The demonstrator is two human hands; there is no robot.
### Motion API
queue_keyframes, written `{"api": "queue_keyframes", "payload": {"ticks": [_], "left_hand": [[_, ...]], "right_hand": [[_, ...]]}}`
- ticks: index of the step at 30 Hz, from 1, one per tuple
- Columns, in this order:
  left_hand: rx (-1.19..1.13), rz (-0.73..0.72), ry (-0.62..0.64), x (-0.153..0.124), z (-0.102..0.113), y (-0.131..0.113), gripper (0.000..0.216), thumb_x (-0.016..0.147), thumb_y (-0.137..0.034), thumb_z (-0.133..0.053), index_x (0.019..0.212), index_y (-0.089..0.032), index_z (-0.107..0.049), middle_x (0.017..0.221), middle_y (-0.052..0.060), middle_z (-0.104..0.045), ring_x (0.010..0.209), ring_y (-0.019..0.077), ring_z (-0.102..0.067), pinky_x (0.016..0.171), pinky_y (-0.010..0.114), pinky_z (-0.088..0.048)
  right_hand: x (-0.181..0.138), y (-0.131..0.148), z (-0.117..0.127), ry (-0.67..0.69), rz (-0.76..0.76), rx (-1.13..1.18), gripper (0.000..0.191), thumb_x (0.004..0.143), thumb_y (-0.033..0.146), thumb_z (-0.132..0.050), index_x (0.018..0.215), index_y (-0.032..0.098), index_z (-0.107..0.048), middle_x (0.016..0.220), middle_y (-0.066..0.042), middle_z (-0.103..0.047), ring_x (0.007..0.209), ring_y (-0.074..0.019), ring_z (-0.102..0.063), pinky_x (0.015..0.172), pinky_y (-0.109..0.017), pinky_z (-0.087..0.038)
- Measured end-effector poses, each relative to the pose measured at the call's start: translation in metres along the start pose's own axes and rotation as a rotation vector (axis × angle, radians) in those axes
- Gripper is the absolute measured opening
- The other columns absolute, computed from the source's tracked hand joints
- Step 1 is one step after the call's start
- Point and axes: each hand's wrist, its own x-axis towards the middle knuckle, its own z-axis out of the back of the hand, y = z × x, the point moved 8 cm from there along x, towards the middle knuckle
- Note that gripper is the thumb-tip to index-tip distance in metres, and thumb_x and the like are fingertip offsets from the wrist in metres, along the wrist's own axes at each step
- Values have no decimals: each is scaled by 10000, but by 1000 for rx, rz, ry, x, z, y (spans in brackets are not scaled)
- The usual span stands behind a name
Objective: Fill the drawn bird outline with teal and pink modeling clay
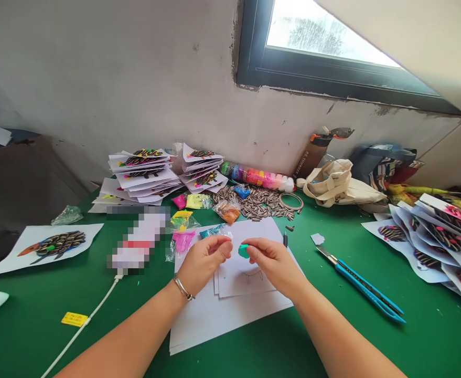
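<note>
Above white paper sheets (pixel 210 325) my right hand (pixel 271 257) pinches a small lump of teal modelling clay (pixel 243 251) between thumb and fingertips. My left hand (pixel 210 260), with a bracelet (pixel 183 287) at the wrist, is closed just to the left of it, thumb against fingers. Whatever those left fingers hold, if anything, is hidden. The hands are apart. A pencil-like line drawing with legs (pixel 252 275) shows on the top sheet below them. A dark pen (pixel 285 240) lies by my right hand.
Sunflower seeds (pixel 257 201) and bagged clay, including orange (pixel 228 211) and pink (pixel 183 240), lie behind my hands. A blue utility knife (pixel 366 286) is at the right. Picture stacks (pixel 146 176) stand at the back and right (pixel 438 241). A white cable (pixel 83 325) crosses the left side.
</note>
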Motion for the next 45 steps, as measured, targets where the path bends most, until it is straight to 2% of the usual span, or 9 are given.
{"api": "queue_keyframes", "payload": {"ticks": [5, 11, 17, 24, 27, 31, 35, 39, 45], "left_hand": [[-111, 109, 120, -8, -20, 2, 373, 718, -411, -702, 980, -148, -666, 884, 67, -696, 785, 193, -635, 738, 325, -524], [-105, 103, 24, -8, -14, -4, 304, 675, -389, -735, 846, -142, -694, 733, 34, -663, 661, 157, -603, 650, 296, -523], [-214, 156, 68, -10, -19, 0, 343, 673, -466, -734, 777, -145, -675, 718, 20, -640, 654, 144, -608, 660, 291, -520], [-151, 127, 133, 11, -31, -27, 315, 625, -409, -781, 732, -141, -653, 685, 13, -643, 638, 136, -610, 637, 274, -506], [-150, 75, 143, 19, -35, -40, 304, 647, -407, -770, 750, -143, -660, 692, 7, -640, 621, 121, -599, 632, 264, -499], [-267, 149, 83, 16, -34, -28, 349, 634, -435, -778, 780, -149, -642, 712, 2, -636, 629, 120, -600, 660, 277, -503], [-297, 237, 116, 8, -42, -8, 412, 662, -514, -738, 820, -150, -629, 726, 19, -642, 657, 138, -616, 672, 288, -499], [-265, 276, 110, 7, -44, -1, 435, 586, -470, -802, 828, -157, -620, 728, 1, -633, 633, 139, -619, 654, 285, -490], [-126, 141, 85, 11, -41, -7, 337, 648, -449, -743, 720, -151, -601, 614, -12, -602, 546, 110, -539, 525, 225, -415]], "right_hand": [[-4, 0, -11, 39, -89, 218, 265, 823, 329, -578, 1057, 205, -590, 767, 6, -624, 676, -138, -572, 649, -274, -460], [-6, 1, -5, -39, -75, 81, 294, 849, 406, -542, 1081, 226, -549, 732, 18, -607, 668, -143, -569, 631, -275, -445], [-7, 1, -16, 126, -94, 111, 199, 810, 384, -585, 828, 187, -597, 738, 0, -623, 641, -125, -564, 593, -239, -446], [2, 18, 7, 95, -44, 10, 249, 823, 398, -578, 707, 180, -543, 662, 6, -600, 573, -108, -546, 523, -222, -425], [5, 27, 21, 79, -58, 51, 254, 820, 428, -585, 786, 177, -572, 668, 1, -611, 566, -105, -547, 519, -219, -426], [4, 19, 24, 88, -127, 135, 304, 838, 466, -549, 994, 206, -562, 703, 6, -634, 512, -93, -523, 478, -212, -395], [-1, 3, 16, 62, -141, 186, 260, 840, 423, -533, 764, 177, -573, 621, 11, -595, 511, -93, -516, 493, -211, -403], [-2, -1, 8, 61, -99, 169, 216, 835, 355, -537, 721, 174, -570, 588, 28, -562, 510, -87, -508, 501, -205, -402], [-6, -8, 4, 69, -187, 181, 257, 836, 439, -540, 822, 184, -569, 653, 15, -611, 520, -86, -526, 485, -195, -385]]}}
